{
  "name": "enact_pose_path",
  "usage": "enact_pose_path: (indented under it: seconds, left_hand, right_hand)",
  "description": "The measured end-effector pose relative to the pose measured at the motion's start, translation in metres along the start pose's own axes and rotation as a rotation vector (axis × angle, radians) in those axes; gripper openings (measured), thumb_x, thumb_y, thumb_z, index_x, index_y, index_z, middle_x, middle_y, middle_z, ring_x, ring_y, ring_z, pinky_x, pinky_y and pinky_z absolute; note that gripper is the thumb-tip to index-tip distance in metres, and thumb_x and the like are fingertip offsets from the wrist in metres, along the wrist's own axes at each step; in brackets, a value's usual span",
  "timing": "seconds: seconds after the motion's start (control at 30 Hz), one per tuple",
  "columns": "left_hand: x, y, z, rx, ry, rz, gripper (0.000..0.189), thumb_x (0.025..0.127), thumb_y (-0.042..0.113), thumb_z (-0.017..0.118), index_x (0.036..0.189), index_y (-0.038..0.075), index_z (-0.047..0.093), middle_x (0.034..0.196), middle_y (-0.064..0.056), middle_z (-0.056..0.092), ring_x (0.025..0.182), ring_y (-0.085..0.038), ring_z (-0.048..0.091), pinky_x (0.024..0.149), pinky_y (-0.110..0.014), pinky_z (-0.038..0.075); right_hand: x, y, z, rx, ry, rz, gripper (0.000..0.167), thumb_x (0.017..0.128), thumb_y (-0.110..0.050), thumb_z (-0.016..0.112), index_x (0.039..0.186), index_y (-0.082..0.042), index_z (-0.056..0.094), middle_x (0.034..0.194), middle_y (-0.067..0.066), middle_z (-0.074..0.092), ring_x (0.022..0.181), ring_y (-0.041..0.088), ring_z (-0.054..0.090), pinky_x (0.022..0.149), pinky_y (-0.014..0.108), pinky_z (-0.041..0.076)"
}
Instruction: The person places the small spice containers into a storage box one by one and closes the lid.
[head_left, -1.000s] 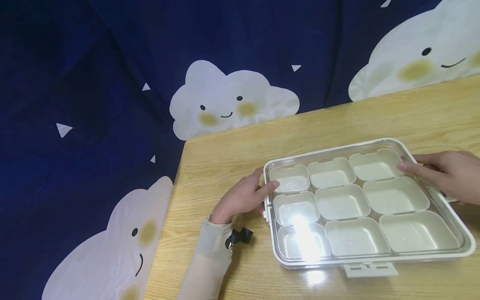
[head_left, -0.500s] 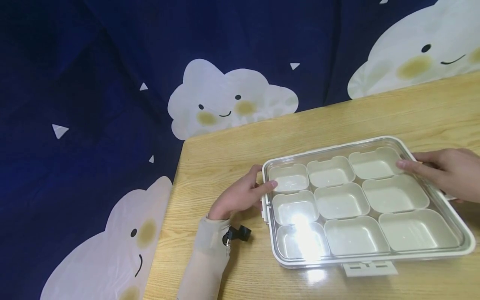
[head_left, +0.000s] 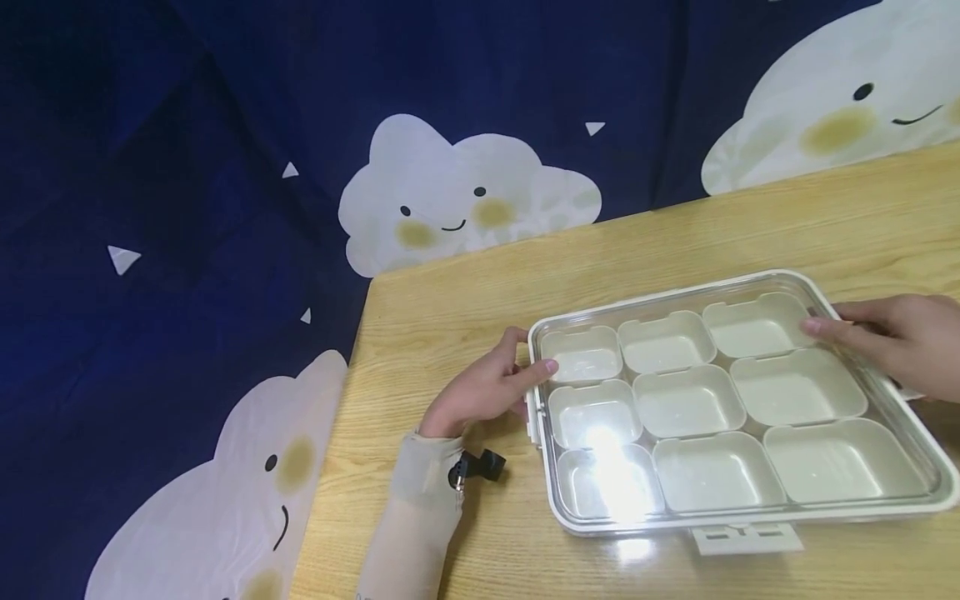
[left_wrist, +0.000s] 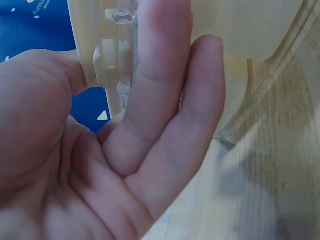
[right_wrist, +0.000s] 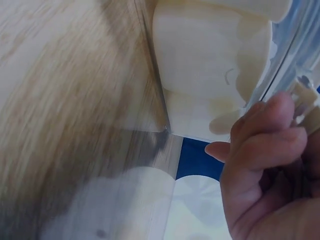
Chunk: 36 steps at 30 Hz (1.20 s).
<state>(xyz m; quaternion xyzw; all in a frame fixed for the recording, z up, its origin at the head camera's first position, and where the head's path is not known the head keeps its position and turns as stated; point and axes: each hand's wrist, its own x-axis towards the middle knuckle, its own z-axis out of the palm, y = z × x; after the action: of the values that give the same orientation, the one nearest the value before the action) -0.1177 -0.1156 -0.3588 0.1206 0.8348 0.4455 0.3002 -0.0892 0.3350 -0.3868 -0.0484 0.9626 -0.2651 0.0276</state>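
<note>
A rectangular storage box [head_left: 686,403] with a clear lid, a white rim and several cream inner compartments lies in the right half of the head view. My left hand [head_left: 487,387] grips its left side, thumb over the lid's edge. From the left wrist view, the fingers [left_wrist: 172,132] reach along the side and underneath. My right hand [head_left: 900,346] holds the opposite side, thumb on the lid. Its curled fingers [right_wrist: 265,150] appear beside a side latch [right_wrist: 306,100] in the right wrist view. Another white latch [head_left: 746,540] sticks out at the front.
The light wooden table [head_left: 442,325] extends around the box. Behind and to the left hangs a dark blue cloth [head_left: 225,100] printed with smiling white clouds [head_left: 465,167]. A small black device [head_left: 476,469] is strapped at the left wrist.
</note>
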Motion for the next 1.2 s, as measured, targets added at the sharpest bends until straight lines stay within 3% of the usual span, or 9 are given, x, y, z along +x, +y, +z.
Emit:
enact_pose_path:
  seconds: [0.33, 0.67, 0.87, 1.0, 1.2]
  left_hand:
    - [0.002, 0.001, 0.001, -0.034, -0.007, 0.011, 0.053, 0.105, 0.042, 0.058, 0.145, 0.016, 0.035, 0.095, -0.014, 0.077, 0.072, -0.031, 0.078, 0.079, -0.038, 0.064]
    - [0.003, -0.001, 0.001, -0.027, -0.002, 0.016, 0.054, 0.105, 0.044, 0.058, 0.147, 0.020, 0.034, 0.099, -0.013, 0.075, 0.075, -0.029, 0.078, 0.081, -0.040, 0.064]
    - [0.003, -0.003, 0.001, -0.088, -0.017, 0.020, 0.054, 0.104, 0.037, 0.061, 0.148, 0.020, 0.035, 0.101, -0.017, 0.076, 0.080, -0.026, 0.078, 0.078, -0.041, 0.065]
    - [0.002, -0.002, 0.002, -0.055, -0.008, 0.018, 0.054, 0.104, 0.039, 0.060, 0.148, 0.020, 0.035, 0.100, -0.015, 0.076, 0.079, -0.027, 0.078, 0.077, -0.040, 0.065]
    - [0.001, -0.002, 0.001, -0.009, -0.005, 0.012, 0.054, 0.105, 0.043, 0.057, 0.148, 0.019, 0.034, 0.101, -0.013, 0.077, 0.078, -0.028, 0.079, 0.080, -0.038, 0.064]
  right_hand:
    - [-0.004, -0.003, 0.003, 0.048, 0.046, 0.022, 0.054, 0.103, -0.039, 0.061, 0.128, 0.009, 0.066, 0.056, -0.005, 0.054, 0.055, 0.002, 0.043, 0.051, 0.025, 0.036]
    - [-0.005, 0.001, 0.007, 0.105, 0.053, 0.049, 0.056, 0.104, -0.036, 0.059, 0.126, 0.016, 0.063, 0.064, 0.002, 0.070, 0.051, 0.000, 0.051, 0.049, 0.023, 0.044]
    - [-0.006, 0.000, 0.009, 0.105, 0.065, 0.029, 0.055, 0.105, -0.034, 0.057, 0.125, 0.016, 0.062, 0.057, -0.002, 0.062, 0.046, 0.005, 0.047, 0.046, 0.025, 0.043]
    - [-0.007, 0.001, 0.010, 0.119, 0.069, 0.034, 0.053, 0.105, -0.035, 0.058, 0.125, 0.014, 0.064, 0.054, -0.005, 0.058, 0.047, 0.005, 0.045, 0.045, 0.025, 0.041]
    - [-0.005, 0.001, 0.008, 0.151, -0.004, 0.050, 0.053, 0.106, -0.036, 0.055, 0.126, 0.012, 0.064, 0.063, -0.006, 0.068, 0.053, 0.000, 0.055, 0.049, 0.025, 0.049]
